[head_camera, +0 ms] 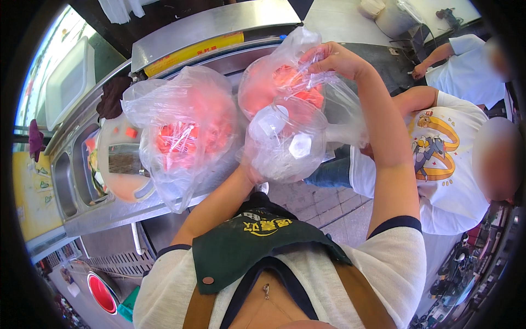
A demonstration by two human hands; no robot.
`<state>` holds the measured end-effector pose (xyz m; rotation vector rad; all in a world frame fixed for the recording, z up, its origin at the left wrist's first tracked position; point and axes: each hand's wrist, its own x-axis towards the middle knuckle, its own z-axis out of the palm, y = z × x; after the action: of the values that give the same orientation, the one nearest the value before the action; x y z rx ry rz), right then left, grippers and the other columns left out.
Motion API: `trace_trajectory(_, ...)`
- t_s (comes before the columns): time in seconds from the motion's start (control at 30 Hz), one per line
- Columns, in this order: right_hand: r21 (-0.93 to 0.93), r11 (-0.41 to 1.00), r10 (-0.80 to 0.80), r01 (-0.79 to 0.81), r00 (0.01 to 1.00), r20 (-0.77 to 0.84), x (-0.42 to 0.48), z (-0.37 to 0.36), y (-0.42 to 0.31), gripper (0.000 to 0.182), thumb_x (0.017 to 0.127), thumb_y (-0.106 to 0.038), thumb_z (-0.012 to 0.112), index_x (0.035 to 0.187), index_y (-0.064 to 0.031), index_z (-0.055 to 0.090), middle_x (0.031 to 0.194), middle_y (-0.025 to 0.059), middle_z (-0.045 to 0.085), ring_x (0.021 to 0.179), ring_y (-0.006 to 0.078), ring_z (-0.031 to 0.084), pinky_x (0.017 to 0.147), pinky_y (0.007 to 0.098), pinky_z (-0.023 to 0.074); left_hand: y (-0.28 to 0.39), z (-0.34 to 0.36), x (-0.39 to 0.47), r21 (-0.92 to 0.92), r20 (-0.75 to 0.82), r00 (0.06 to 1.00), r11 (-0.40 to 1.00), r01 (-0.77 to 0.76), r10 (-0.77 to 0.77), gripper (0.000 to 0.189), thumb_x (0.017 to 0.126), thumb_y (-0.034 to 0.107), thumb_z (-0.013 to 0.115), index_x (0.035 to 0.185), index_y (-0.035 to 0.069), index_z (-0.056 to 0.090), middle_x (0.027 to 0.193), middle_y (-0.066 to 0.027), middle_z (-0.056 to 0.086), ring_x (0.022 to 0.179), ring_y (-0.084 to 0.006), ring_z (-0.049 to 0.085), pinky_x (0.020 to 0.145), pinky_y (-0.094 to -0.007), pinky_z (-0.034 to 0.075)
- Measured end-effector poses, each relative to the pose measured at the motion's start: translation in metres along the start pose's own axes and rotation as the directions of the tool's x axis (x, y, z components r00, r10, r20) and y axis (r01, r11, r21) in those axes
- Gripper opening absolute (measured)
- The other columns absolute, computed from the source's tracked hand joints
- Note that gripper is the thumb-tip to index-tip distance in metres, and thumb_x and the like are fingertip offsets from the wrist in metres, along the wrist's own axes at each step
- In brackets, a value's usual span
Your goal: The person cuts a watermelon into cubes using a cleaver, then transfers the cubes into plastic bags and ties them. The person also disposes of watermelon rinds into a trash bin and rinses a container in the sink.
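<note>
My right hand (333, 61) pinches the thin plastic at the top of a clear bag (254, 84) on the counter's right side. Cut red fruit (287, 76), which looks like watermelon, shows inside. Nearer my body, another clear bag (283, 164) bulges with clear plastic containers (269, 121). Behind its lower left side is my left hand (251, 172); its fingers are hidden, so its grip cannot be made out. To the left, a further plastic bag (185, 90) of red fruit pieces sits on the steel counter, with white plastic strips across its front.
A cleaver (125, 158) lies on a round cutting board (123, 187) with red bits. Rinds (94, 158) fill part of the sink (65, 185). A yellow cling film box (197, 51) lies behind. A co-worker (448, 160) stands close at right; another person (466, 68) is beyond.
</note>
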<state>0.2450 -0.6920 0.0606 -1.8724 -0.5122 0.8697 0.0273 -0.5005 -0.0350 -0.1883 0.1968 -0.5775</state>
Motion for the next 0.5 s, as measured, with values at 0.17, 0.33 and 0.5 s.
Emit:
trace_trajectory(0.17,-0.23,0.972,0.015,-0.04,0.994,-0.11,0.012,0.024,-0.003,0.042,0.078,-0.01,0.069,0.119,-0.006,0.06,0.107,0.0106,0.064,0.094,0.0154,0.061,0.08,0.0286,0.0488,0.005,-0.005,-0.003,0.073,0.117,0.993,0.997,-0.013,0.004,0.04,0.093,0.036,0.05,0.12,0.007,0.054,0.112,-0.0132,0.061,0.105,-0.027,0.059,0.091,-0.0468,0.05)
trace_trajectory(0.33,-0.69,0.724,-0.005,-0.015,1.0,-0.027,-0.002,0.039,-0.022,0.058,0.074,-0.014,0.068,0.129,-0.0083,0.052,0.116,0.0182,0.061,0.104,0.0282,0.061,0.087,0.0378,0.0479,0.005,-0.004,-0.001,0.072,0.059,0.995,0.994,-0.086,0.082,0.041,0.093,0.037,0.049,0.119,0.007,0.054,0.111,-0.0149,0.061,0.104,-0.0297,0.059,0.09,-0.049,0.049)
trace_trajectory(0.5,-0.808,0.587,0.012,0.051,0.997,0.071,-0.019,0.031,-0.048,0.059,0.075,-0.018,0.069,0.13,-0.0092,0.052,0.093,0.0184,0.067,0.086,0.0244,0.066,0.079,0.0351,0.0498,0.002,-0.001,-0.007,0.097,0.072,0.996,0.994,-0.06,0.053,0.043,0.093,0.039,0.047,0.12,0.006,0.053,0.113,-0.0163,0.059,0.105,-0.0325,0.057,0.092,-0.0506,0.047)
